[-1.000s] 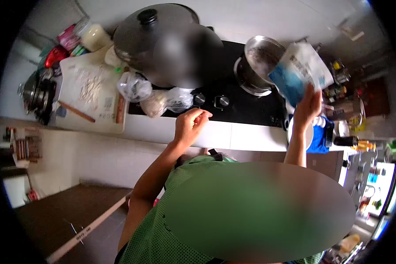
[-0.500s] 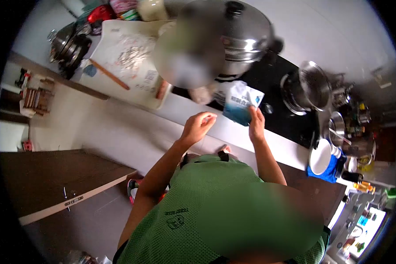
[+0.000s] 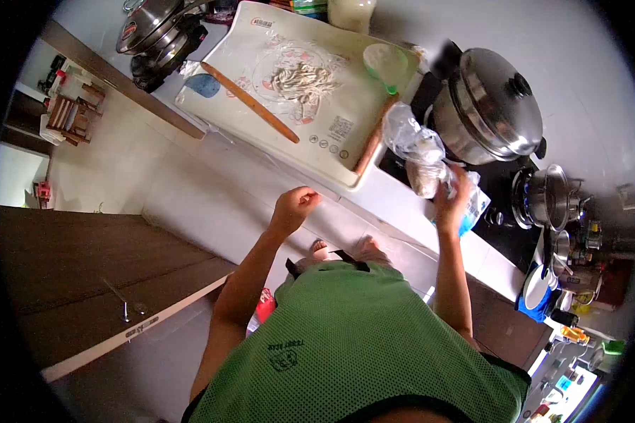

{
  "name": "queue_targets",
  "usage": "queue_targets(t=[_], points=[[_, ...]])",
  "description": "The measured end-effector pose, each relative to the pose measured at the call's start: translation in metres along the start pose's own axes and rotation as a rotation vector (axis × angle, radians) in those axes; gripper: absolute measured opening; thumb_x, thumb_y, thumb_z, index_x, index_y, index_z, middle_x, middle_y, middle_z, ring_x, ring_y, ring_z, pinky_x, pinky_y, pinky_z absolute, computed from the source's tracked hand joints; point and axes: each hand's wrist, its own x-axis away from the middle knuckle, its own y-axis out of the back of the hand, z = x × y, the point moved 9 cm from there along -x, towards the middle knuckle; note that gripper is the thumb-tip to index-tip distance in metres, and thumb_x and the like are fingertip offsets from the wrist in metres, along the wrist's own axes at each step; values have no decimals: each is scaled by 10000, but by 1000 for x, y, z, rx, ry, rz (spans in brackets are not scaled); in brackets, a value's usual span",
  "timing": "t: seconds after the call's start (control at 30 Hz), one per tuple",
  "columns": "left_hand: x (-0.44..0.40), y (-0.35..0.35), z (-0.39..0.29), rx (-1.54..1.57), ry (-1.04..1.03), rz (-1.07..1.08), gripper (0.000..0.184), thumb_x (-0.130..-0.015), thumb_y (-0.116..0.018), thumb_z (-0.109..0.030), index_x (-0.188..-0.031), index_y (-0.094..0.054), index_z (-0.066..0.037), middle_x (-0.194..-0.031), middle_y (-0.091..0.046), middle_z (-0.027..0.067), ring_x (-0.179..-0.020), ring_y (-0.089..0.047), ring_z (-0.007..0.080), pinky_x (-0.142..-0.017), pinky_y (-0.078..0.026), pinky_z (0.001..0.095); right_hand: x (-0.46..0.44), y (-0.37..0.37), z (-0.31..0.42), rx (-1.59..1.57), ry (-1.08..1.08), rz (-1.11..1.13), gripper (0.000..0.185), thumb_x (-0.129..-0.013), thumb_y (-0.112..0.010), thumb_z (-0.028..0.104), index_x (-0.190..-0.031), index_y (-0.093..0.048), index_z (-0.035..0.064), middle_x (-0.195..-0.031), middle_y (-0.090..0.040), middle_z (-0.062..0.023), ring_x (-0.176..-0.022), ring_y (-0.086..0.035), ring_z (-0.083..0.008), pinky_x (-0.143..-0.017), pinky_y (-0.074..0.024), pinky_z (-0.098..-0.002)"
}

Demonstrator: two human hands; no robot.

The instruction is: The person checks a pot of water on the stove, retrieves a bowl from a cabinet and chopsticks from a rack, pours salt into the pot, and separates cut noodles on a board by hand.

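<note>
My right hand (image 3: 451, 202) is at the counter's front edge by the stove, fingers slightly blurred. A blue-and-white packet (image 3: 477, 202) shows behind and to the right of it, partly hidden. Touching or close to the fingers on the other side is a clear plastic bag (image 3: 425, 176) with something pale in it. Whether the fingers grip either one I cannot tell. My left hand (image 3: 294, 210) hangs in front of the counter, fingers curled together, nothing visible in them. Beyond it a white pastry mat (image 3: 261, 49) carries floury noodle strands (image 3: 305, 84) and a wooden rolling pin (image 3: 250, 103).
A large lidded steel pot (image 3: 490, 106) stands at the back of the black stove, a smaller pot (image 3: 547, 199) to its right. On the mat are a green-rimmed scoop (image 3: 386, 65) and a blue scraper (image 3: 203, 85). A dark cabinet door (image 3: 106, 275) juts out at lower left.
The view has shifted, showing more of the mat. My right hand held the packet out in front before; now the packet is lower behind the hand, which is beside the plastic bag. My left hand stays curled.
</note>
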Motion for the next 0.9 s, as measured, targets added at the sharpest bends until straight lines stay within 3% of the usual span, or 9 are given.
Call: queue_targets(t=[0.1,0.17,0.37,0.5,0.63,0.67,0.73,0.83,0.9], points=[[-10,14,3,-25,39,14,288,-761,-594,-293,-746,-576,-6,-661,-578,110,-592,-552,185,-563,-430,291,-20,-132,69,-149,34,641,262,-731,-607,172,-972,-561,82,-1029,-542,-127,-994,-493,-303,-846,-387,-395],[-19,24,8,-61,28,-25,311,-760,-596,-305,-713,-560,-1,-642,-563,117,-585,-548,205,-557,-430,305,-31,-207,101,-36,385,747,296,-726,-610,233,-982,-552,97,-1029,-540,-134,-987,-499,-294,-816,-414,-396],[-24,68,37,-74,217,-154,297,-779,-583,-297,-771,-568,-1,-681,-585,127,-615,-571,218,-567,-444,321,-90,-392,117,232,404,920,720,-631,-697,405,-1215,-378,130,-1242,-362,-167,-1146,-342,-376,-928,-350,-464],[-26,83,77,-4,313,-156,263,-793,-568,-265,-805,-571,-3,-687,-592,110,-615,-567,180,-573,-443,299,-115,-414,142,333,325,907,918,-579,-726,423,-1314,-225,194,-1350,-152,-198,-1240,-137,-411,-973,-251,-522],[-44,89,95,217,290,-176,226,-816,-535,-231,-774,-571,-12,-632,-540,27,-574,-486,97,-539,-403,242,-98,-429,143,493,530,974,738,-650,-670,392,-1270,-318,204,-1301,-281,-168,-1191,-293,-369,-888,-373,-502],[-51,93,97,216,286,-156,226,-816,-535,-231,-774,-571,-12,-632,-540,27,-574,-486,97,-539,-403,242,-96,-424,142,434,655,726,485,-695,-611,284,-1141,-455,172,-1174,-428,-120,-1050,-465,-310,-778,-457,-433],[-69,103,99,171,235,-120,192,-802,-551,-198,-825,-578,-9,-653,-571,82,-578,-526,126,-546,-424,263,-89,-396,135,328,579,916,314,-696,-565,180,-1003,-519,138,-1025,-512,-83,-903,-545,-270,-698,-476,-389],[-113,129,71,84,139,-73,188,-803,-550,-192,-814,-579,-7,-631,-564,87,-564,-526,137,-539,-426,264,-107,-347,95,281,134,849,306,-704,-528,168,-1000,-519,92,-996,-540,-102,-924,-538,-264,-714,-468,-391],[-158,145,48,24,-30,-88,200,-781,-574,-193,-880,-567,-20,-756,-577,114,-687,-559,199,-625,-439,298,-125,-321,105,240,89,603,369,-691,-552,205,-1044,-506,107,-1049,-516,-117,-978,-510,-274,-784,-442,-399]])
